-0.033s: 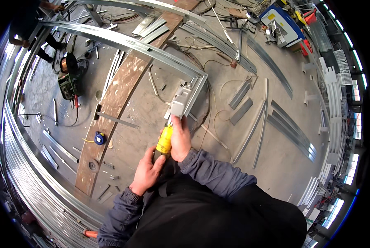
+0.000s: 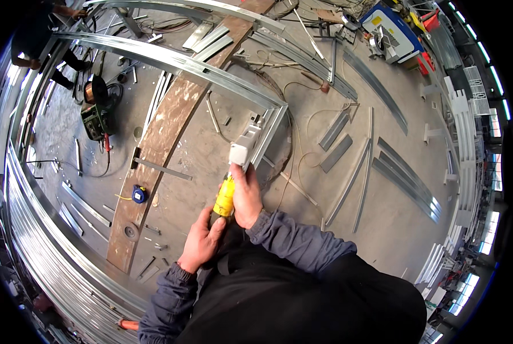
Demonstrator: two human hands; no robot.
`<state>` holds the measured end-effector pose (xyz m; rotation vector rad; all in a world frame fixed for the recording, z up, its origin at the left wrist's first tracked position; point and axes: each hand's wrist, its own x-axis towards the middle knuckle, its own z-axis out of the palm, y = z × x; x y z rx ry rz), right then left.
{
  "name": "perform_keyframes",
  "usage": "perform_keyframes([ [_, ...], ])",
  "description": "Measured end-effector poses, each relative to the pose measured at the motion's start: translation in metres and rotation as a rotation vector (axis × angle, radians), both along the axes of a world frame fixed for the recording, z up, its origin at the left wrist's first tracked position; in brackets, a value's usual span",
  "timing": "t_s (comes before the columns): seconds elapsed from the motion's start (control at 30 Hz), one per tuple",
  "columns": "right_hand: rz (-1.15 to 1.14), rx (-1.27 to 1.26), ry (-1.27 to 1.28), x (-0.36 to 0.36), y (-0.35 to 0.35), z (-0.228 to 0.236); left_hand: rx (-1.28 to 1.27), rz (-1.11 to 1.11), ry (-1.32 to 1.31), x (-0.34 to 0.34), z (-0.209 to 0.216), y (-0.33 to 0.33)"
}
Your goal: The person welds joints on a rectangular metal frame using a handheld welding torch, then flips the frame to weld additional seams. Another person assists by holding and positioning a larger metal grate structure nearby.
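The left hand (image 2: 202,239) is gripping the black bottom end of a round, bright yellow tool (image 2: 225,196). The right hand (image 2: 248,198) is hugging the right side of its yellow middle, with the fingertips reaching up near a pale grey, box-shaped part (image 2: 242,150). So both hands are busy holding. The yellow tool is sitting between them, in front of the tummy, and pointing away. The grey part is resting just past the yellow end; I can't tell if the two are joined. It is leaning in close to a shiny silver metal frame (image 2: 272,132), right by a corner, but I can't see if they are touching.

To be doing this well, I think the person should be squeezing firmly with both hands, so nothing is wobbling. The left hand should be steering from the back while the right hand is steadying the front. The right fingertips are sitting very near the grey part, so they may be needing care. Going slowly and lining up straight with the frame would be helping, too.
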<state>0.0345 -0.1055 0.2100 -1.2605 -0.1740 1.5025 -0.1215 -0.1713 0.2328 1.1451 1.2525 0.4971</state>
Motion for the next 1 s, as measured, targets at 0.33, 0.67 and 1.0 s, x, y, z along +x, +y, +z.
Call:
perform_keyframes([
  [0.33,0.180,0.098,0.018,0.016,0.027,-0.026,-0.406,0.103,-0.295,-0.021,-0.019,0.038],
  [0.67,0.170,0.003,0.021,0.017,0.044,-0.037,-0.540,0.109,-0.368,-0.022,-0.028,0.063],
  [1.0,0.151,-0.048,0.064,0.018,0.053,-0.038,-0.600,0.109,-0.387,-0.021,-0.027,0.078],
])
